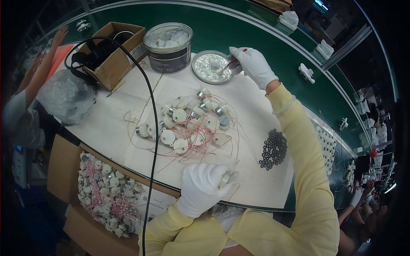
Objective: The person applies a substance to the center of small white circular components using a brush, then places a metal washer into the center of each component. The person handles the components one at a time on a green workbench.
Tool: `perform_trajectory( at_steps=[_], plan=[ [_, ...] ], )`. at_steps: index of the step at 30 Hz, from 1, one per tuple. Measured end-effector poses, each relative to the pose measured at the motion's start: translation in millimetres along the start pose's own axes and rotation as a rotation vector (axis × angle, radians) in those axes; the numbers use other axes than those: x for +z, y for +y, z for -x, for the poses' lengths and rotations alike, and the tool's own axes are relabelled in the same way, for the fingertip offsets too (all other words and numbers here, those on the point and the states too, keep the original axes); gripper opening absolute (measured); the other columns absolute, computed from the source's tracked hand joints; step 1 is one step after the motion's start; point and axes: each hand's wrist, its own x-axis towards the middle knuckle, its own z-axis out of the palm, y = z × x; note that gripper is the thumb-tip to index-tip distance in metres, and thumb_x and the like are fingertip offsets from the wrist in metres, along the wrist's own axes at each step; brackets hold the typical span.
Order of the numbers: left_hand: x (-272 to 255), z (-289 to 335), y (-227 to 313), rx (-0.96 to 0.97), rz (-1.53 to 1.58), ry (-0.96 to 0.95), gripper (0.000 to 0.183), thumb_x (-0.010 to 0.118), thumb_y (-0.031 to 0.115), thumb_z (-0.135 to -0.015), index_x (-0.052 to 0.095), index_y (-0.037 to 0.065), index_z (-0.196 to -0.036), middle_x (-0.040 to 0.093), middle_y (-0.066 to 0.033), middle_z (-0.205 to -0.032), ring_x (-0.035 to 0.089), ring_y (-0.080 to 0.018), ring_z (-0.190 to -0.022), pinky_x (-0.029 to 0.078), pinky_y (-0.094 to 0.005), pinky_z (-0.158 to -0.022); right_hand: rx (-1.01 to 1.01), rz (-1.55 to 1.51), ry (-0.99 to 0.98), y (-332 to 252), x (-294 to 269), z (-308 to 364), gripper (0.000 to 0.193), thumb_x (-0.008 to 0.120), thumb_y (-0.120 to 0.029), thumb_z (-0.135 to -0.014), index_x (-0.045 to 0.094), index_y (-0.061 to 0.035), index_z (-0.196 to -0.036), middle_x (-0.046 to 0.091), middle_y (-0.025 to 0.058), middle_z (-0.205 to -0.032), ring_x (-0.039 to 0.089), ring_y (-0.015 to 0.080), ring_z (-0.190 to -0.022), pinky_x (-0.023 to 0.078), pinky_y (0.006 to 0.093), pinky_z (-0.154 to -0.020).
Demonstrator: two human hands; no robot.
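Note:
My left hand (204,187), in a white glove, is closed around a small white motor (224,180) near the table's front edge; the motor's wire trails beside it. Farther off to the right, my gloved right hand (253,65) pinches a thin red-handled tool (232,64). The tool's tip reaches into white grease-like paste on a round metal lid (195,71); whether it is a brush I cannot tell. Between my hands lies a loose pile of small white motors (179,115) with tangled red and pale wires.
A metal tub (170,62) of white paste stands beside a cardboard box (112,77) holding dark items. Black rings (273,149) are heaped at the right. A carton of motors (106,192) sits at lower left, crossed by a black cable (154,128). A co-worker's arm (42,70) shows at left.

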Motion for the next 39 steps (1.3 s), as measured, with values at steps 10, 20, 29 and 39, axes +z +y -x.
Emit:
perform_trajectory(
  at_steps=[10, 20, 29, 39],
  plan=[
    [0.4, 1.3, 1.4, 0.007, -0.008, 0.004, 0.028, 0.083, 0.019, -0.072, 0.06, 0.015, -0.088, 0.06, 0.0037, -0.074, 0.055, -0.0202, -0.062, 0.039, -0.0365, -0.059, -0.081, 0.067, 0.061, 7.4, 10.8, -7.9, 0.043, 0.056, -0.039, -0.098, 0.071, 0.0007, -0.092, 0.071, 0.0066, -0.072, 0.064, 0.0142, -0.062, 0.049, 0.0279, -0.063],
    [0.3, 2.0, 3.1, -0.005, -0.039, -0.009, 0.033, 0.083, 0.015, -0.071, 0.059, 0.015, -0.093, 0.058, 0.0014, -0.074, 0.055, -0.0224, -0.065, 0.04, -0.0372, -0.065, 0.068, -0.393, -0.077, 2.1, -78.4, 58.0, 0.04, 0.053, -0.036, -0.101, 0.068, 0.001, -0.106, 0.071, 0.0114, -0.086, 0.064, 0.0105, -0.065, 0.043, 0.0208, -0.054],
    [3.2, 5.7, 10.0, -0.076, -0.085, -0.079, 0.029, 0.079, 0.01, -0.071, 0.061, 0.015, -0.093, 0.059, -0.003, -0.078, 0.053, -0.026, -0.067, 0.04, -0.0395, -0.067, -0.071, -0.423, 0.193, 27.2, -206.6, 186.8, 0.039, 0.051, -0.028, -0.102, 0.066, 0.0075, -0.108, 0.072, 0.0203, -0.093, 0.07, 0.0177, -0.064, 0.051, 0.0205, -0.052],
    [3.1, 20.1, 7.3, -0.471, 0.161, -0.197, 0.014, 0.063, -0.005, -0.089, 0.056, 0.0, -0.099, 0.05, -0.0028, -0.086, 0.047, -0.009, -0.073, 0.042, -0.024, -0.065, 0.232, -0.24, 0.499, 130.4, -303.5, 263.8, 0.038, 0.054, -0.033, -0.1, 0.069, 0.0019, -0.105, 0.071, 0.0127, -0.084, 0.064, 0.0118, -0.062, 0.045, 0.0208, -0.054]
  ],
)
